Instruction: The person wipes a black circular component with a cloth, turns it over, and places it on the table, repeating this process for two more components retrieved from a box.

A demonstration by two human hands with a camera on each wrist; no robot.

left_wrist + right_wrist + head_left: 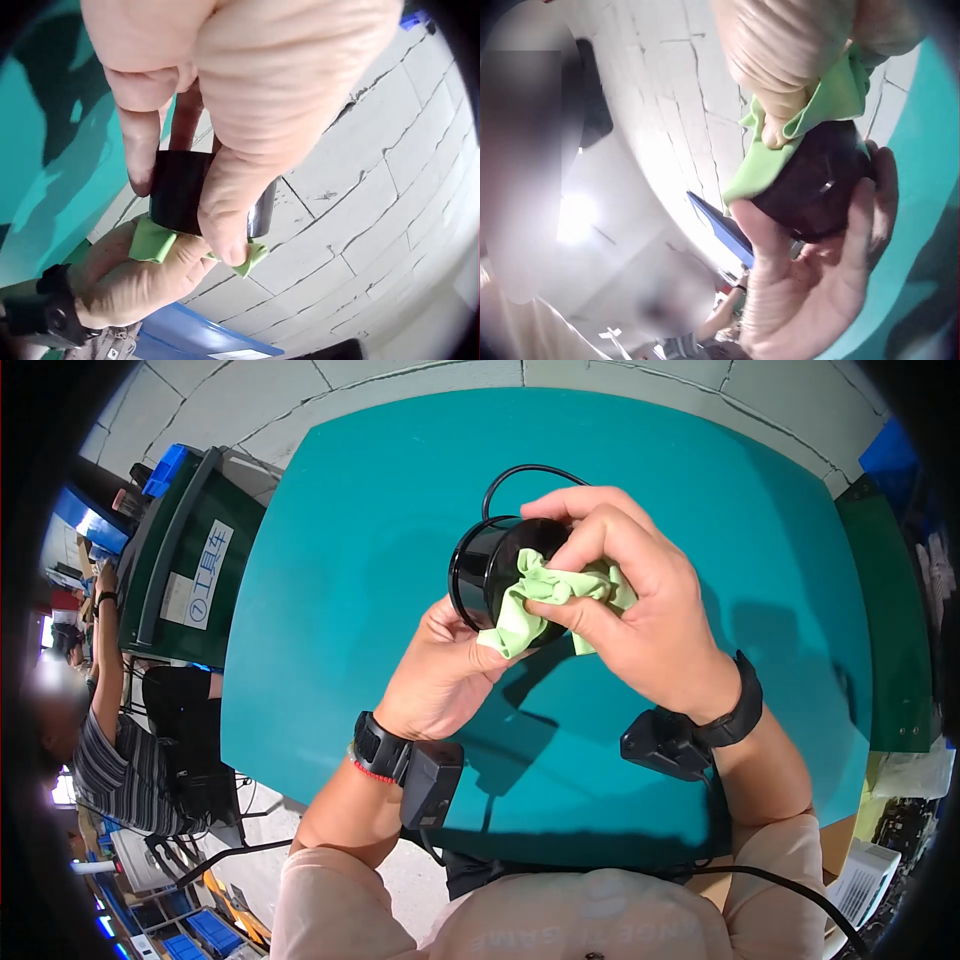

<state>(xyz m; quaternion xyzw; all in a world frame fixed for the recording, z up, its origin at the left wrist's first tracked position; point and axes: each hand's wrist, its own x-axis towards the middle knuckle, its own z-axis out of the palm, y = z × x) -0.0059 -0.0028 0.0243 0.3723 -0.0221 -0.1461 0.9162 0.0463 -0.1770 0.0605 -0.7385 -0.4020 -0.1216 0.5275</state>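
Observation:
Above the table, my left hand point(440, 680) grips a glossy black cylinder point(488, 555) from below and the left side, with the thumb along its near edge. My right hand point(655, 605) pinches a crumpled light green cloth point(518, 622) and holds it against the cylinder's end face. Part of that face is hidden under the cloth and fingers. In the left wrist view, the left thumb lies across the dark wall of the cylinder point(180, 187), and green cloth point(152, 241) shows below it. The right wrist view has a right fingertip pressing the cloth point(761, 174) at the cylinder's edge.
A thin black cord point(530, 468) curves up behind the cylinder. The teal table point(350, 560) spreads under both hands. At the left stands a dark green bin point(190, 570) with a white label; another person in a striped shirt point(130, 770) is beyond it. A block wall point(420, 375) runs behind.

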